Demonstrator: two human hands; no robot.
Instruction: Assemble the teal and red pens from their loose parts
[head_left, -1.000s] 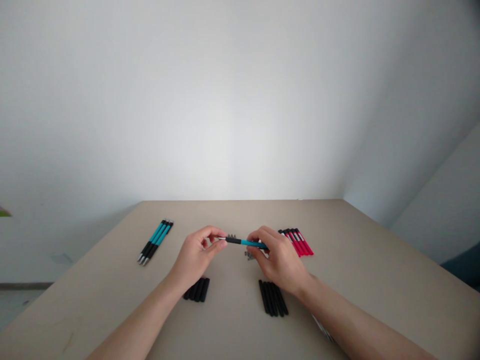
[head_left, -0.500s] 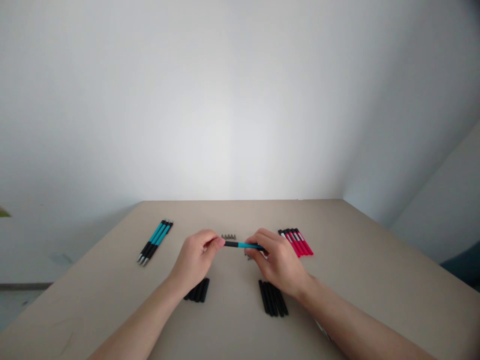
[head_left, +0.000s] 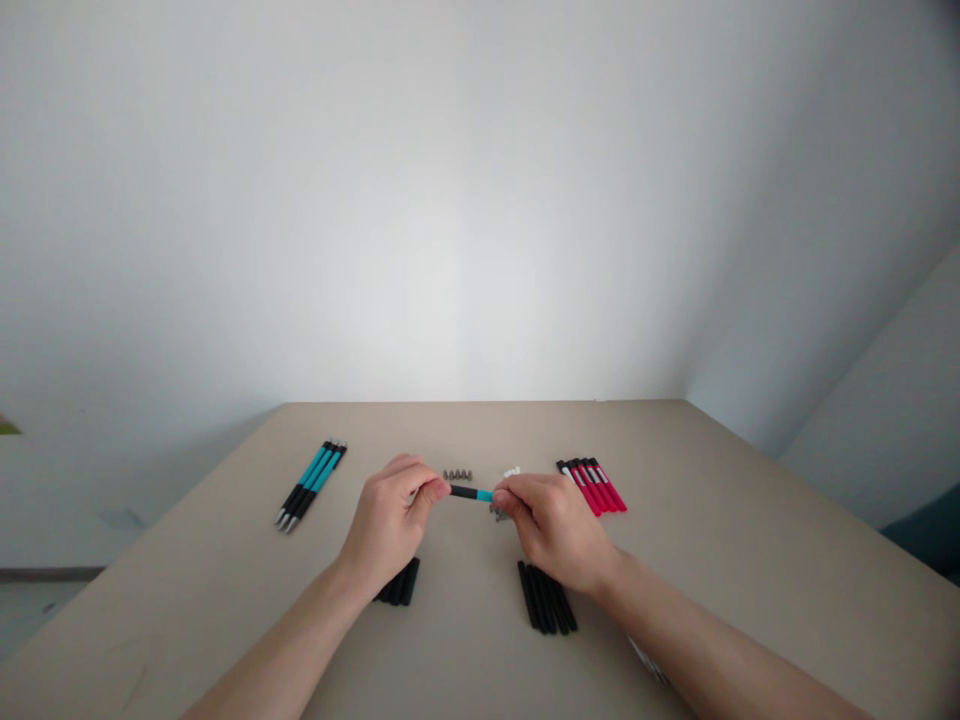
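Note:
A blue and black pen [head_left: 466, 493] is held level above the table between my two hands. My left hand [head_left: 394, 515] is closed, pinching the black end between thumb and fingers. My right hand [head_left: 559, 515] is closed around the blue part and hides that end of the pen. Just behind the pen lies a short row of small grey cone-shaped tips [head_left: 457, 475]. Small metal parts [head_left: 498, 513] and white pieces [head_left: 511, 472] sit beside my right fingers, partly covered.
Several blue and black pens [head_left: 311, 485] lie on the beige table [head_left: 465, 650] at left. Red barrels [head_left: 596, 487] with black ends lie at right. Black tubes [head_left: 547, 600] and shorter black grips [head_left: 401, 583] lie nearer. White thin pieces [head_left: 646, 660] show beside my right forearm.
My right hand has shifted its grip on the pen, its fingers now covering more of the blue part. The white pieces behind it have come into view. My left hand stays nearly still.

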